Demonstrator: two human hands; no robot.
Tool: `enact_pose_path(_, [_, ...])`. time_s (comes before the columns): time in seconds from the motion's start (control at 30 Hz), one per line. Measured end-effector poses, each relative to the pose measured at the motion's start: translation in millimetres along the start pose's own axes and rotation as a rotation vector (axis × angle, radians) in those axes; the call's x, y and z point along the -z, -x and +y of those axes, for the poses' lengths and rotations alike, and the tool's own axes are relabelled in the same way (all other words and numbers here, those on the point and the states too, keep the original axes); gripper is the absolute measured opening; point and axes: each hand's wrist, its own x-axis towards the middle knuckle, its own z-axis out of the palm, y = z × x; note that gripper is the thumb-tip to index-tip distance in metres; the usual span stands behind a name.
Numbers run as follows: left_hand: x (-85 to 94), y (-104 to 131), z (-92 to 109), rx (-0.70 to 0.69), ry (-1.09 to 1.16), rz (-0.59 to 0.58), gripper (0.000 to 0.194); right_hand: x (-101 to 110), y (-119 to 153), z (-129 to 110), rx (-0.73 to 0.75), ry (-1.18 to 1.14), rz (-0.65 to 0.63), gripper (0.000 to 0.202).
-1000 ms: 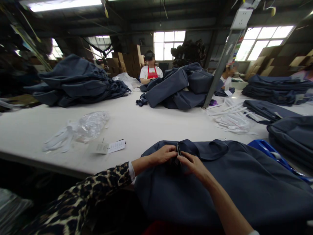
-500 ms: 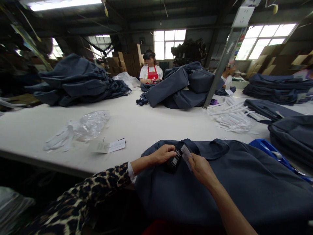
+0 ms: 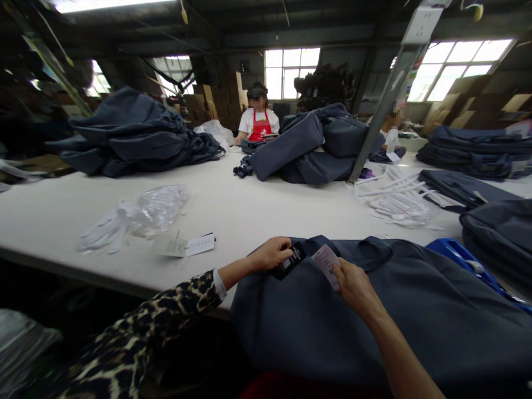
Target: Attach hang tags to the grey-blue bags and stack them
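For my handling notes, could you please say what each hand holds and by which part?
The left hand holds a black tag by its upper left side; the right hand holds a white tag by its right edge.

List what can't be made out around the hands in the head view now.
All in the head view:
- Fine print on the black tag and white tag: too small and blurred.
- Left hand: any fingers behind the black tag, hidden by it.
- Right hand: any fingers behind the white tag, hidden by it.
- Navy bag: right end cut off by the picture's right edge.
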Motion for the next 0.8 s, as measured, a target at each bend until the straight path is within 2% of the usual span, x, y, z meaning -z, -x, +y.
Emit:
enact_pose_path(0.2, [8.3, 3.1, 8.8, -0.073, -0.153, 0.040, 0.011, -2.0, 4.1, 4.6, -0.005, 0.007, 0.014, 0.028])
enact_pose_path(0.4, [3.5, 9.7, 22.8, -0.108, -0.249, 0.057, 0.010, -4.8, 13.6, -2.9, 0.047, -0.099, 0.006, 0.028])
enact_pose_path(0.6, [-3.0, 15.4, 35.2, -0.118, -0.346, 0.078, 0.012, -10.0, 20.5, -15.9, 0.038, 0.038, 0.001, 0.032])
enact_pose_path(0.8, [-14.3, 18.7, 40.7, -0.117, -0.340, 0.075, 0.014, -12.3, 27.6, -30.7, 0.027, 0.175, -0.024, 0.037])
